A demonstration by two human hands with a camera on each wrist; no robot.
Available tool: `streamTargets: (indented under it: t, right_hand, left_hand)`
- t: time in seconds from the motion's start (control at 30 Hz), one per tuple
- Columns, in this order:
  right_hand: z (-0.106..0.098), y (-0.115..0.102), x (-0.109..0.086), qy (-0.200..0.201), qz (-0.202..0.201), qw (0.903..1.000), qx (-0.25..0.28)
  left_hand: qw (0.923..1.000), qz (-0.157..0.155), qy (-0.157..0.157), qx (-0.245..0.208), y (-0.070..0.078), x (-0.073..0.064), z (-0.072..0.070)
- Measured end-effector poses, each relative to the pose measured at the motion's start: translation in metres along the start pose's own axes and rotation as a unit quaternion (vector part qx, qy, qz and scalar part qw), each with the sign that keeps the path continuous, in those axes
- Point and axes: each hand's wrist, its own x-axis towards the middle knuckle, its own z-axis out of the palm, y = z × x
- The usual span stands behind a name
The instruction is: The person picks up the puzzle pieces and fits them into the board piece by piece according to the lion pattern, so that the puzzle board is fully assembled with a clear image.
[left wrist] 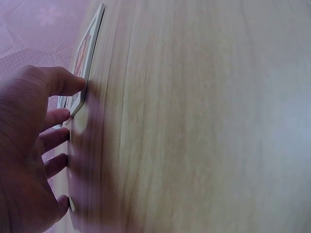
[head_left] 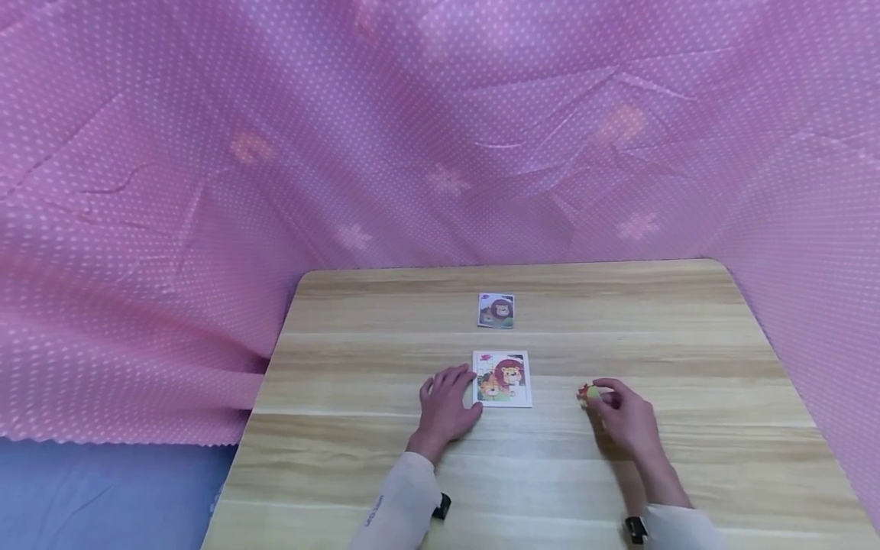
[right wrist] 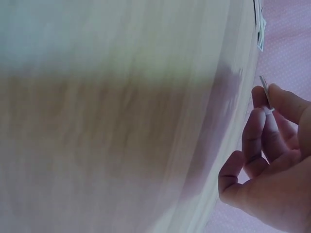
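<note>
A white-bordered jigsaw puzzle point(head_left: 521, 396) with a lion picture lies flat on the table. Its lower right part shows a pale gap. My left hand point(head_left: 447, 409) rests on the table at the puzzle's left side, fingers spread, with thumb and index finger touching its border. In the left wrist view, the thumb point(left wrist: 68, 82) lies against the board's edge. To the right of the puzzle, my right hand point(head_left: 627, 418) pinches a small red, yellow and green puzzle piece point(head_left: 587, 393) between thumb and fingers. The right wrist view shows this piece point(right wrist: 266, 91) edge-on, held above the table.
Behind the puzzle lies a smaller card point(head_left: 496, 311) with a matching lion picture. The wooden table point(head_left: 715, 344) has rounded back corners. A pink dotted cloth point(head_left: 426, 137) hangs behind it and at both sides. Blue fabric point(head_left: 103, 493) shows at the lower left.
</note>
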Motion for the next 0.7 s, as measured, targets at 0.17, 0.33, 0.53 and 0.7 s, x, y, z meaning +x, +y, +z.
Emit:
streamTargets:
  t: [0.17,0.33,0.53,0.7]
  right_hand:
    - [0.009,-0.008,-0.002,-0.014,0.013,0.9998,0.011]
    - [0.022,-0.016,-0.004,-0.019,0.019,0.9995,0.016]
    - [0.033,-0.026,-0.001,-0.024,0.021,0.9993,0.022]
    - [0.037,-0.035,0.002,-0.032,0.019,0.9987,0.034]
  left_hand:
    - [1.0,-0.001,-0.001,-0.003,0.002,0.0,-0.001]
    - [1.0,0.001,0.0,-0.005,0.002,-0.002,-0.002]
    - [1.0,0.001,-0.001,-0.004,0.002,-0.003,-0.001]
    - [1.0,0.0,0.0,-0.005,0.004,-0.003,-0.001]
